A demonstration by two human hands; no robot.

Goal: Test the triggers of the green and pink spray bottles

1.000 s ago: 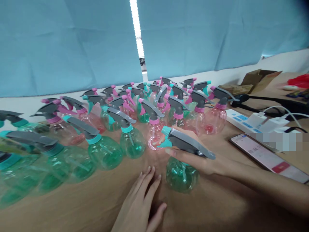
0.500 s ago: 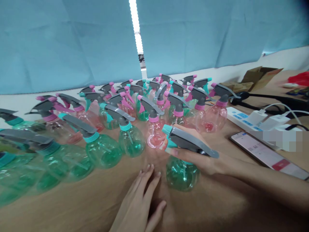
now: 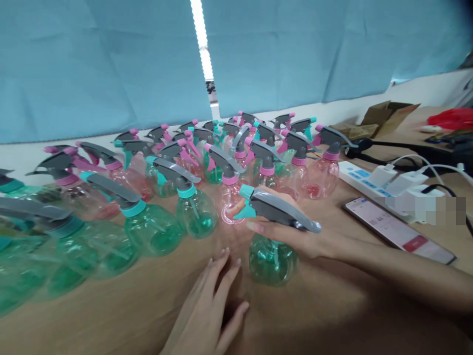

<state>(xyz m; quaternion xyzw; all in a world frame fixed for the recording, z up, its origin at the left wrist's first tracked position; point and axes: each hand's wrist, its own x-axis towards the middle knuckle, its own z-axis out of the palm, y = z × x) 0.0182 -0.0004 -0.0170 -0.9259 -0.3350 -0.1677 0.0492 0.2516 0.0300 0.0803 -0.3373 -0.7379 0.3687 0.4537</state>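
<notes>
My right hand (image 3: 303, 239) is closed around the neck of a green spray bottle (image 3: 272, 266), just under its grey and teal trigger head. The bottle stands upright at table level, nozzle pointing left. Palm down on the wooden table (image 3: 129, 315), my left hand (image 3: 209, 301) lies open with its fingers apart, a little left of that bottle and touching nothing else. Beyond the hands are a green spray bottle (image 3: 197, 217) with a teal collar and a clear pink spray bottle (image 3: 231, 195) with a pink collar, partly behind my right fingers.
Several more spray bottles crowd the left and back, including a green one (image 3: 153, 229) and a pink one (image 3: 327, 175). To the right lie a phone (image 3: 399, 229), a power strip (image 3: 356, 176) with plugs and cables, and an open cardboard box (image 3: 388, 118). A blue sheet (image 3: 111, 64) hangs behind.
The whole view has shifted slightly, so everything sits a little further left. My right hand still grips the green spray bottle; its fingers have changed position a little near the trigger. My left hand stays flat.
</notes>
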